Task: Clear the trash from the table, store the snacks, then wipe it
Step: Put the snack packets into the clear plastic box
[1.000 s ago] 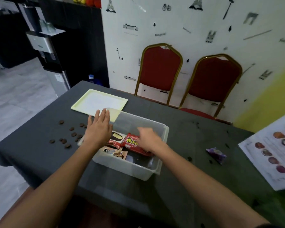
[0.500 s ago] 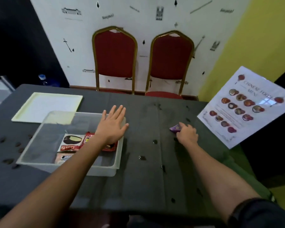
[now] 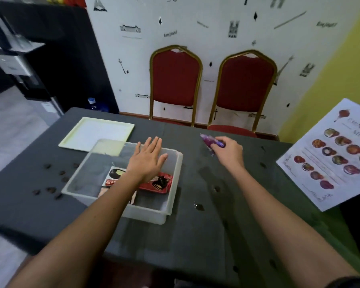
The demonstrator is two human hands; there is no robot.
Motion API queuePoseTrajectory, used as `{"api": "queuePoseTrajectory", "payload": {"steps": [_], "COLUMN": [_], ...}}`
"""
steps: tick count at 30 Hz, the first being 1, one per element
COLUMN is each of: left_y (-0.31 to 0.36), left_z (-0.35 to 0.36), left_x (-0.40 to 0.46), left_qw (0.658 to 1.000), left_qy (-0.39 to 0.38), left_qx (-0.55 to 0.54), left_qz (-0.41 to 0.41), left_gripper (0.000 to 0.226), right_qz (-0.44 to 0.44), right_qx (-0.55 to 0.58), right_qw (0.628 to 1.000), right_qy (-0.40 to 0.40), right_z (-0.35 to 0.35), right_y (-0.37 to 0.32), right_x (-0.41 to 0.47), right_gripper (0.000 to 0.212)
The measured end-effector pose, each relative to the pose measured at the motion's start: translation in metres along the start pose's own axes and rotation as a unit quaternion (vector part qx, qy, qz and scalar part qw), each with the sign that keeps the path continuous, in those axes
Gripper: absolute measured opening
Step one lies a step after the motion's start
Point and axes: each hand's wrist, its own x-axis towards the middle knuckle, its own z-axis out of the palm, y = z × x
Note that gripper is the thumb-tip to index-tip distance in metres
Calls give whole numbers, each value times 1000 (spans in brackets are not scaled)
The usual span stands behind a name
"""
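Pinching a purple wrapper (image 3: 211, 142), your right hand (image 3: 229, 151) holds it lifted above the table (image 3: 195, 235), to the right of the clear bin (image 3: 170, 204). Your left hand (image 3: 148, 161) hovers flat over that bin, fingers straight and holding nothing; snack packets (image 3: 156, 185) lie beneath it. Dark crumbs (image 3: 50, 190) sit left of the bin.

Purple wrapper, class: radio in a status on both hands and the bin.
Right hand pinches purple wrapper, lifted off table. Left hand open, flat over clear bin. Nothing between wrapper and bin.
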Motion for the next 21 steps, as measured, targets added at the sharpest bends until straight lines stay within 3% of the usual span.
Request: {"api": "queuePoseTrajectory", "payload": {"steps": [3, 6, 9, 11, 14, 18, 21], "left_y": [-50, -100, -123, -125, -127, -130, -130], "left_z": [-13, -25, -26, -24, -21, -16, -15], "left_x": [-17, -44, -65, -73, -78, -82, -82], "left_qw": [993, 981, 983, 987, 985, 985, 985], "left_qy": [-7, -25, -37, -17, 2, 1, 12], "left_qx": [83, 129, 117, 67, 49, 57, 53], "left_qz": [-78, -144, -139, -147, -163, -165, -164], "left_gripper": [64, 63, 64, 68, 69, 65, 64], "right_qz": [-83, -159, -201, -219, -202, -262, -253], "right_qx": [64, 39, -110, -204, -300, -382, -397], "right_qw": [993, 961, 880, 826, 783, 761, 758], "right_qy": [-50, -222, -416, -477, -505, -455, -451], "right_z": [8, 16, 36, 60, 93, 122, 132], "right_y": [-60, -104, -127, -129, -121, -113, -111], "right_x": [-5, -20, -46, -68, -100, -126, -132], "right_gripper": [22, 19, 18, 22, 20, 10, 25]}}
